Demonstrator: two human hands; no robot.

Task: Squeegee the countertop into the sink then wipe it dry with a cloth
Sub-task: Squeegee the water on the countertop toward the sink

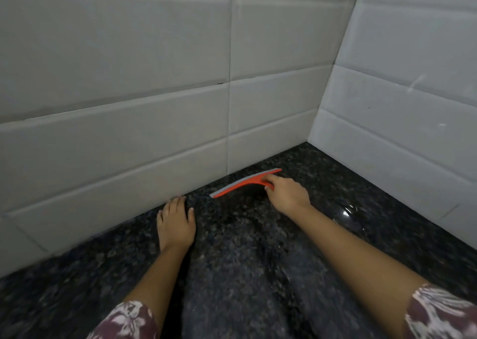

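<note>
Nearest to me I see 2 patterned maroon-and-white sleeves at the bottom edge, with both bare forearms reaching forward over the dark speckled countertop. The stone looks wet, with a glossy patch of water catching light off to the right.

Further out, my left hand lies palm down on the counter, fingers spread flat and holding nothing, its fingertips close to the base of the back tiled wall.

Just beyond and to the right, my right hand is closed around the handle of the orange squeegee. Its long blade, edged with a grey rubber strip, rests on the countertop, running roughly parallel to the back wall and just beside it.

Farthest away, the back wall meets a second tiled wall on the right, forming the corner where the counter ends.
</note>
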